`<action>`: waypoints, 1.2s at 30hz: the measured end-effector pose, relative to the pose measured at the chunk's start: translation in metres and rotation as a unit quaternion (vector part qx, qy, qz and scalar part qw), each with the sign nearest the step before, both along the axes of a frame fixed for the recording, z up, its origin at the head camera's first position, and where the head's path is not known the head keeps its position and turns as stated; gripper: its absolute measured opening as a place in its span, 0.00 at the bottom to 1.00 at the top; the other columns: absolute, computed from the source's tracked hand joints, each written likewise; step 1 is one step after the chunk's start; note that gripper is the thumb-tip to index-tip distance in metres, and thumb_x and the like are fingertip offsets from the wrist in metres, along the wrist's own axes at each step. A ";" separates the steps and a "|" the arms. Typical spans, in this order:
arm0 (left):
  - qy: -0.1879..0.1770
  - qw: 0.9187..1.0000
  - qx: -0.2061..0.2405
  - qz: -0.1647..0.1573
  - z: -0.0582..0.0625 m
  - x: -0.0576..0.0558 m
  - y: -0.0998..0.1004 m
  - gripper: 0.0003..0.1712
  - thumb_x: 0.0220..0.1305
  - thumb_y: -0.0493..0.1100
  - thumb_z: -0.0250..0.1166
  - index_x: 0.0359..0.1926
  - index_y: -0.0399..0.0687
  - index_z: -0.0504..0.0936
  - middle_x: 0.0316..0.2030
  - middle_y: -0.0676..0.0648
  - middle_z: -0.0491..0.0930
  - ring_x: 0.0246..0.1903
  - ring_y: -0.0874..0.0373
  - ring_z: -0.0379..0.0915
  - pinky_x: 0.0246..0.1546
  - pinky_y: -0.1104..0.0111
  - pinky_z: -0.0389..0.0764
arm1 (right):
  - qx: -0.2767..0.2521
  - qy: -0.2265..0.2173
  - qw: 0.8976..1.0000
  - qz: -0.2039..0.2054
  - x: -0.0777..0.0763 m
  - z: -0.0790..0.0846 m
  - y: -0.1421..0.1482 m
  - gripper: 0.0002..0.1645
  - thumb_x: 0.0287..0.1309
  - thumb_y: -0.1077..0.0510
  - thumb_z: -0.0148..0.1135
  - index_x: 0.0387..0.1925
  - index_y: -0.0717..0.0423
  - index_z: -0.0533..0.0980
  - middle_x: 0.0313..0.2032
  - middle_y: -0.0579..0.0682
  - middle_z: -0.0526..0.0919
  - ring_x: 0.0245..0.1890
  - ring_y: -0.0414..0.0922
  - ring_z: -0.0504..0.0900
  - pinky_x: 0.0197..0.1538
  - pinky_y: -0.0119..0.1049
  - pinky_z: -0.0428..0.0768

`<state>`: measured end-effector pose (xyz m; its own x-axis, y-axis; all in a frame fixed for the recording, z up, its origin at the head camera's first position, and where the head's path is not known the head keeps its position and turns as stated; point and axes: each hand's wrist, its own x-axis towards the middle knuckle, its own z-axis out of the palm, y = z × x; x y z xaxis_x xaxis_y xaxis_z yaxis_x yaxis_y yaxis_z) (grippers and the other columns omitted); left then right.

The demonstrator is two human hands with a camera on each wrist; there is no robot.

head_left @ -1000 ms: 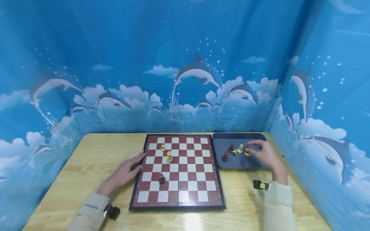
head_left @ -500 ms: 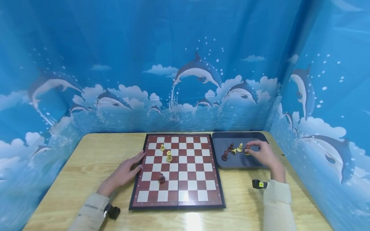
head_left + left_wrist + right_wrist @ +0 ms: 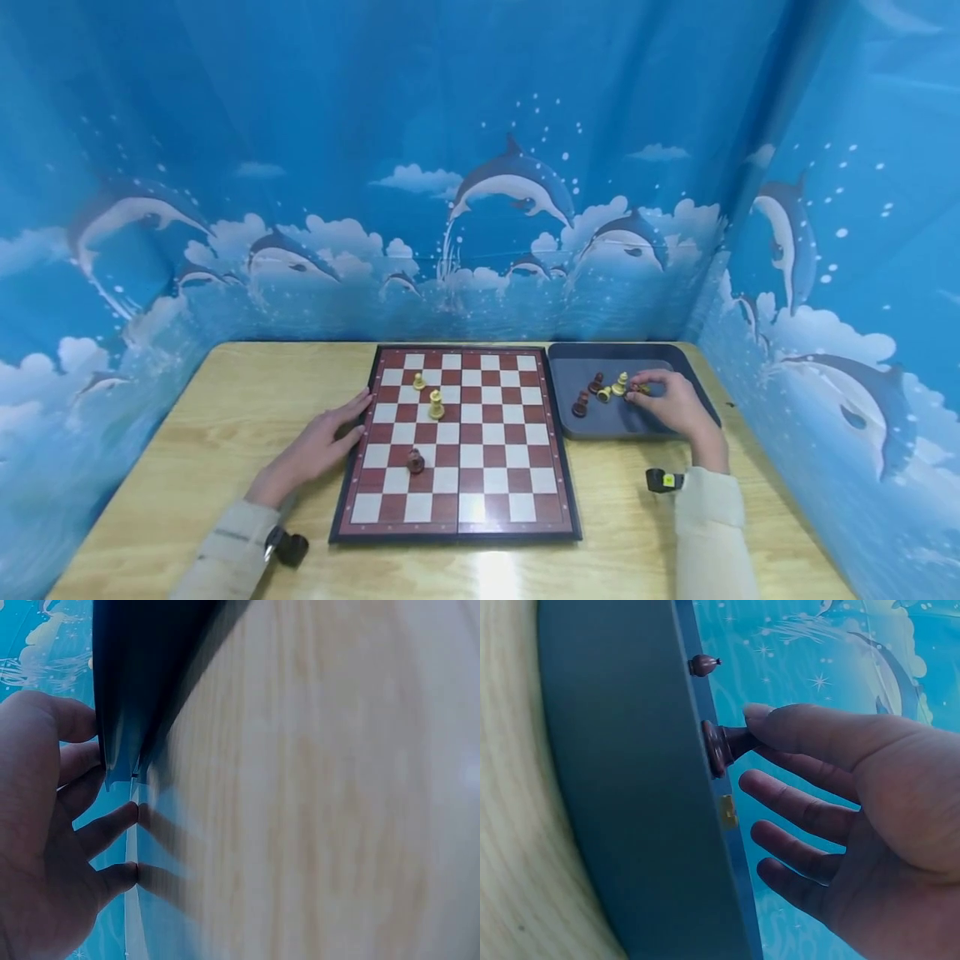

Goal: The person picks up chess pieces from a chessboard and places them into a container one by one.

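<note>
My right hand (image 3: 678,408) is over the grey tray (image 3: 615,427). Its thumb and a finger pinch the top of a dark brown chess piece (image 3: 735,742), whose wide base shows just above the tray wall in the right wrist view. The other fingers stay spread. My left hand (image 3: 311,450) touches the left edge of the chessboard (image 3: 459,537) with its fingers stretched out. On the board stand a small cream pawn (image 3: 418,382), a taller cream chess piece (image 3: 437,405) and a dark brown chess piece (image 3: 416,461).
Inside the tray are more pieces: a brown one (image 3: 581,404) at the left, another brown one (image 3: 596,383) behind it, a cream one tipped over (image 3: 604,394) and an upright cream one (image 3: 620,384). A dolphin-print curtain (image 3: 480,208) surrounds the wooden table (image 3: 172,433).
My right hand has moved slightly left within the tray, pinching the brown chess piece. The left hand keeps its place at the board's edge, and the whole head view has shifted a little.
</note>
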<state>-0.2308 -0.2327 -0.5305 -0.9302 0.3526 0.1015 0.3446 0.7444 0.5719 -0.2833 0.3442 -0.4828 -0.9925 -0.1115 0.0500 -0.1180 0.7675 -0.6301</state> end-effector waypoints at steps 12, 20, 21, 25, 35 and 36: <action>-0.010 1.000 -0.009 0.001 0.003 0.002 0.002 0.33 0.79 0.48 0.53 0.77 0.42 0.59 0.78 0.39 0.54 0.73 0.33 0.56 0.70 0.30 0.54 | 0.010 -0.012 1.000 -0.004 -0.003 -0.007 0.001 0.16 0.63 0.58 0.70 0.49 0.63 0.84 0.57 0.67 0.81 0.62 0.67 0.74 0.65 0.67 0.70; -0.002 1.000 -0.004 0.001 0.004 -0.001 0.001 0.33 0.79 0.48 0.53 0.77 0.42 0.59 0.78 0.39 0.54 0.73 0.33 0.56 0.70 0.30 0.53 | 0.008 0.008 1.000 0.000 0.005 0.010 0.000 0.17 0.65 0.59 0.67 0.52 0.64 0.82 0.61 0.69 0.76 0.64 0.69 0.70 0.63 0.67 0.72; -0.003 1.000 -0.005 0.002 0.003 -0.001 0.001 0.33 0.79 0.48 0.53 0.77 0.42 0.59 0.78 0.39 0.54 0.73 0.33 0.56 0.70 0.30 0.53 | 0.008 0.012 1.000 0.001 0.006 0.014 -0.001 0.17 0.66 0.59 0.67 0.52 0.64 0.82 0.62 0.69 0.75 0.65 0.69 0.70 0.63 0.68 0.72; -0.005 1.000 -0.004 -0.001 0.002 0.000 0.000 0.33 0.78 0.48 0.54 0.77 0.41 0.59 0.78 0.38 0.54 0.73 0.33 0.56 0.70 0.31 0.55 | 0.000 0.039 0.999 0.017 0.014 0.030 -0.008 0.17 0.65 0.62 0.67 0.53 0.66 0.81 0.62 0.70 0.75 0.65 0.69 0.70 0.64 0.68 0.71; -0.009 1.000 -0.005 -0.002 0.003 -0.001 -0.002 0.32 0.80 0.48 0.51 0.78 0.43 0.58 0.78 0.39 0.53 0.74 0.34 0.54 0.72 0.32 0.53 | -0.028 0.117 0.991 0.057 0.023 0.059 -0.044 0.15 0.65 0.60 0.68 0.52 0.59 0.83 0.61 0.64 0.79 0.65 0.64 0.72 0.64 0.67 0.70; -0.006 1.000 -0.004 -0.004 0.003 -0.001 -0.003 0.31 0.80 0.47 0.50 0.78 0.42 0.59 0.78 0.39 0.53 0.74 0.33 0.55 0.71 0.32 0.53 | -0.034 0.124 0.990 0.061 0.022 0.060 -0.049 0.15 0.65 0.59 0.68 0.52 0.58 0.83 0.61 0.63 0.79 0.65 0.64 0.72 0.64 0.67 0.71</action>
